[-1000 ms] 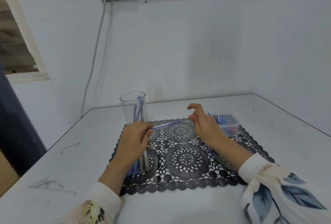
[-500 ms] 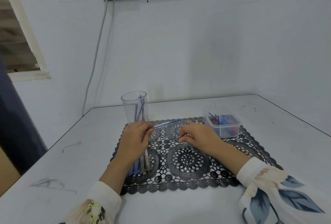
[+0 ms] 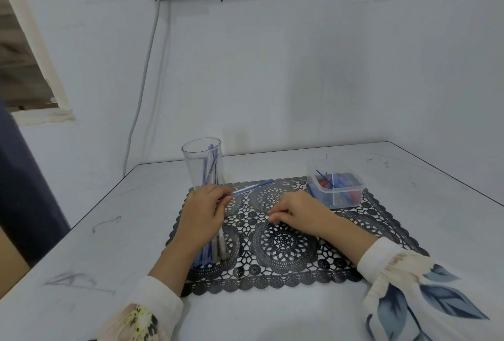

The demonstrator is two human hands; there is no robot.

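A black lace mat (image 3: 283, 239) is spread on the surface (image 3: 272, 319), with a cup (image 3: 203, 160) of pens and a refill box (image 3: 336, 190) at its far corners. Over the mat a pen (image 3: 251, 187), refill protruding, is pinched by the left hand (image 3: 201, 212). The right hand (image 3: 302, 211) is curled on the mat; whether anything is held cannot be told. Assembly is judged under way, and fine alignment at the tip is called for next.

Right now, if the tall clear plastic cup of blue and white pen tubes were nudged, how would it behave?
Probably tips easily: the tall clear plastic cup is narrow, and its pen tubes lean toward one side. Likely light, since the wall looks thin. The smooth side may be slippery.
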